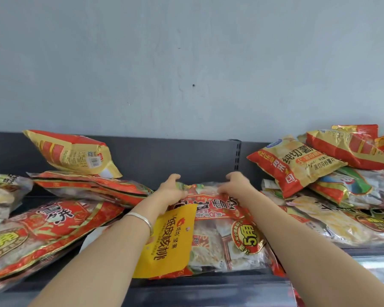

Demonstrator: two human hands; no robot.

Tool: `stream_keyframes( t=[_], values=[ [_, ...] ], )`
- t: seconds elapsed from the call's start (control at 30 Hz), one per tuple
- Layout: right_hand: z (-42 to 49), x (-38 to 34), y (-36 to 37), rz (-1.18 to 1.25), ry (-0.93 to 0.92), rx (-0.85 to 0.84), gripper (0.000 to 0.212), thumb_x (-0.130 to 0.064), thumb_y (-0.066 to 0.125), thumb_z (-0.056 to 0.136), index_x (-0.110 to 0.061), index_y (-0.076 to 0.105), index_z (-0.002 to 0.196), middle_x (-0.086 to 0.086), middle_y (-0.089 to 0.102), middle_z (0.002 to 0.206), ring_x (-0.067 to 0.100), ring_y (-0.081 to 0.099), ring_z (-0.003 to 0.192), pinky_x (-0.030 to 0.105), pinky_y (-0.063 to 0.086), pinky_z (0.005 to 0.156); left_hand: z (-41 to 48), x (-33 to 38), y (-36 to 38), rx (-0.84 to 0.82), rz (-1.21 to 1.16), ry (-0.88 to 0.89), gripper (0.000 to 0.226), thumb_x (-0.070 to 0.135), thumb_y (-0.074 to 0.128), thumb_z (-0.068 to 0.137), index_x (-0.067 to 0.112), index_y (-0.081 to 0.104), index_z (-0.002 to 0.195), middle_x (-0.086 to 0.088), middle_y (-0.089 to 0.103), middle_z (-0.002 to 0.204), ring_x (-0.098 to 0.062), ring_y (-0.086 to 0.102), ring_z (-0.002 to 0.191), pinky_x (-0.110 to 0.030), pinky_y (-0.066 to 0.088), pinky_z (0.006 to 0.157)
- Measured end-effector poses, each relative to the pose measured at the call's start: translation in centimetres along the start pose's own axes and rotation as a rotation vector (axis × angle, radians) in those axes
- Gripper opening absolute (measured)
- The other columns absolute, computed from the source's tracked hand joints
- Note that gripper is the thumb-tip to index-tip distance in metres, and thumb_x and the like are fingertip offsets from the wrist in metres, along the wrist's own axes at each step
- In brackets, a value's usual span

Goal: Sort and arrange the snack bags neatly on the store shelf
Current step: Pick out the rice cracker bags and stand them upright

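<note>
Centrally on the dark grey shelf (186,291): one big clear-and-red bag (220,220), lying flat, crinkly film, pale packets visible through it, a round gold badge near its right front corner. Overlapping its left front: one yellow bag (169,242), smooth and matte, black lettering, set at a tilt.

Left of the big bag, four bags counted. One puffed slanted gold bag (71,154), propped against the shelf's back panel (164,156). Under that, one flat red bag (93,187). Nearer the front, one broad red-and-gold bag (42,229), glossy and wrinkled. At the frame edge, one pale bag (0,193), only partly in view.

Right of the big bag, a loose heap, too overlapped for a sure count. On top, one puffed chip bag (297,167) in yellow and red and one striped gold bag (350,149). Beneath, one green-and-blue bag (350,185). Lowest, clear bags (333,220) with yellow contents.

Two hands, both at the big bag's far edge, slightly blurred. Left hand (171,189): fingers curled over that edge, gripping the film, wrist above the yellow bag, one silver bangle (142,220) round it. Right hand (235,182): fingers bent claw-like, tips pinching the same edge, near the left hand but apart.

Behind the big bag, above the back panel: plain pale blue-grey wall (186,63).
</note>
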State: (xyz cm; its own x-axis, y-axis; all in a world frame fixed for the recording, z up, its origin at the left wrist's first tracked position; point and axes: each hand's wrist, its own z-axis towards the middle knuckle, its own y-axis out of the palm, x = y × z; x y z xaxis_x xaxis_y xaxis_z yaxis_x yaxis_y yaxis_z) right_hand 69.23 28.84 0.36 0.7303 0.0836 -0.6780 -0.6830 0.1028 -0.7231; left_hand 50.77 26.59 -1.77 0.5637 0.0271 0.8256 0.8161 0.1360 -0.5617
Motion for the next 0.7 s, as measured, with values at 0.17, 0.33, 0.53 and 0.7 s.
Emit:
stream_keyframes(
  t=[0.17, 0.33, 0.53, 0.7],
  values=[
    [-0.2, -1.1, -2.3, 0.012, -0.136, 0.363, 0.032, -0.004, 0.049, 0.093, 0.0, 0.063, 0.121, 0.021, 0.062, 0.123, 0.037, 0.057, 0.114, 0.04, 0.048, 0.092, 0.0, 2.2, 0.8, 0.019, -0.439, 0.138, 0.064, 0.014, 0.058, 0.093, 0.031, 0.024, 0.144, -0.007, 0.048, 0.135, -0.022, 0.058, 0.107, -0.039, 0.052, 0.088],
    [-0.8, -0.8, -4.9, 0.263, -0.112, 0.608, 0.037, -0.006, 0.049, 0.096, -0.001, 0.054, 0.133, 0.016, 0.059, 0.13, 0.031, 0.053, 0.122, 0.038, 0.044, 0.097, 0.0, 3.6, 1.5, -0.055, -0.527, 0.098, 0.094, 0.024, 0.068, 0.086, 0.027, 0.0, 0.151, -0.007, 0.034, 0.149, -0.027, 0.051, 0.122, -0.041, 0.047, 0.09],
    [-0.8, -0.2, -6.3, 0.529, -0.087, 0.686, 0.045, 0.004, 0.041, 0.093, -0.006, 0.051, 0.136, 0.012, 0.056, 0.134, 0.025, 0.062, 0.102, 0.04, 0.053, 0.089, -0.6, 3.7, 2.1, -0.115, -0.513, -0.008, 0.071, 0.035, 0.08, 0.072, 0.013, 0.044, 0.13, -0.01, 0.065, 0.113, -0.027, 0.065, 0.096, -0.046, 0.052, 0.084],
    [-1.1, 0.0, -7.6, 0.608, -0.18, 0.636, 0.04, -0.006, 0.045, 0.098, -0.013, 0.049, 0.137, 0.003, 0.057, 0.123, 0.006, 0.054, 0.074, 0.023, 0.051, 0.067, -0.6, 5.9, 1.5, 0.094, -0.453, 0.103, 0.042, 0.026, 0.072, 0.082, 0.011, 0.047, 0.113, -0.009, 0.064, 0.104, -0.023, 0.066, 0.088, -0.039, 0.053, 0.076]
  ],
)
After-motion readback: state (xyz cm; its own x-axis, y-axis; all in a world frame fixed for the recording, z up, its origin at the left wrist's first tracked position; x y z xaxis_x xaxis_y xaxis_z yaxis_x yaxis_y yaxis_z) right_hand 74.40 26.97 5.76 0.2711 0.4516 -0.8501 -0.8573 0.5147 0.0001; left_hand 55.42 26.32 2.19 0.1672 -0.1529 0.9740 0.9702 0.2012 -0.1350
